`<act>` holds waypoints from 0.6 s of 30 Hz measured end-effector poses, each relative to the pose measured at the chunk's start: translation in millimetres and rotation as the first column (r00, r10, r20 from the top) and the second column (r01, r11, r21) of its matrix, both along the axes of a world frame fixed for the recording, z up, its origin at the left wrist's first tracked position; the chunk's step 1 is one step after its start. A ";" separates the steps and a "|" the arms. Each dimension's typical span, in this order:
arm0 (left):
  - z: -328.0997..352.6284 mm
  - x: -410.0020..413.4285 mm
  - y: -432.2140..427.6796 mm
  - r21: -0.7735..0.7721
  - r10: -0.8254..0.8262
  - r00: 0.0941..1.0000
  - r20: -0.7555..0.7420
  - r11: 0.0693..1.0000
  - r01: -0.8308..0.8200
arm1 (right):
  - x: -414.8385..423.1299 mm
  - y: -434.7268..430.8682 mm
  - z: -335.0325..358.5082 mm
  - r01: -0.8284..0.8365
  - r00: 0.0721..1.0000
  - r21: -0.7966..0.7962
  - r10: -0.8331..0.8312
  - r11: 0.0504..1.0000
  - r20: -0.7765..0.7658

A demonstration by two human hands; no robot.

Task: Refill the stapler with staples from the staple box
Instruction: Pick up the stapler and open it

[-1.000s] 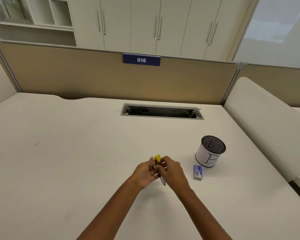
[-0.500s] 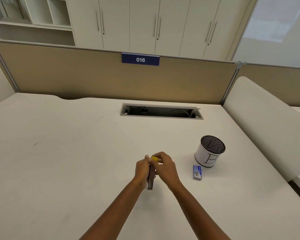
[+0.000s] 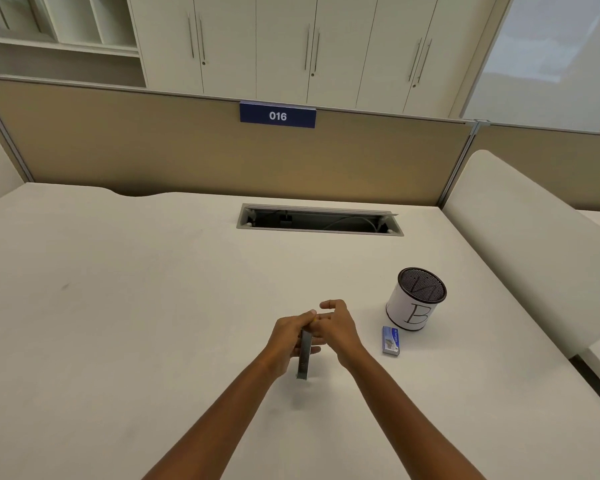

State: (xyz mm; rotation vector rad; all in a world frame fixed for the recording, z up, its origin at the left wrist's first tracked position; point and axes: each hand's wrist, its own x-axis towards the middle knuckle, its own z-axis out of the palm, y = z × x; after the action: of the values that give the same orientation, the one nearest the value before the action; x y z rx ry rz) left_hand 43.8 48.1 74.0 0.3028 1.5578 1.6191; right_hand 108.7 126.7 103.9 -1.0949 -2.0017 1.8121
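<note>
Both hands meet over the white desk [image 3: 125,306] around the stapler [image 3: 304,355]. Its grey metal part hangs out below the fingers, pointing toward me; the yellow body is almost wholly hidden between the hands. My left hand [image 3: 289,337] grips the stapler from the left. My right hand [image 3: 336,327] presses against its far end from the right, fingers curled over it. The small blue staple box [image 3: 391,340] lies flat on the desk to the right of my right hand, closed as far as I can see.
A white pen cup [image 3: 415,299] with a black mesh inside and a letter B stands just behind the staple box. A cable slot [image 3: 319,221] is cut into the desk farther back. A tan partition [image 3: 153,150] bounds the far edge.
The stapler's yellow end has disappeared under my fingers and its metal part now hangs lower toward me. Both hands stay together at the same spot.
</note>
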 end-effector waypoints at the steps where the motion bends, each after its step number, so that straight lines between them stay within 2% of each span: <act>1: -1.2 0.6 0.2 -0.002 0.002 1.000 0.003 1.000 -0.002 | 0.3 -0.1 -1.3 -0.003 1.000 0.014 0.003 1.000 0.004; 6: 3.4 1.6 -1.6 0.067 -0.050 0.998 0.034 0.997 0.048 | 2.3 6.0 -2.1 -0.049 0.999 0.075 0.050 0.996 -0.012; 9: 6.6 0.8 2.8 0.024 -0.006 1.000 -0.014 1.000 0.007 | 0.2 3.5 -3.0 -0.013 1.000 0.142 0.016 0.990 -0.019; 14: 4.8 0.8 0.9 0.032 0.021 0.998 0.052 0.999 -0.023 | -0.8 2.2 -3.5 -0.029 0.999 0.138 0.031 0.990 -0.015; 18: 4.2 0.5 3.6 0.004 0.046 0.999 -0.009 0.999 -0.046 | -2.3 -0.5 -6.1 -0.010 0.999 0.238 0.018 0.971 -0.028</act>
State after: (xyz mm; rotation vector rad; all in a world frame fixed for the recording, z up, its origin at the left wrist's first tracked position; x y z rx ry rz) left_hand 44.4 51.7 78.1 0.2783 1.5794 1.6579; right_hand 106.3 126.2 97.9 -0.9774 -2.1454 1.5345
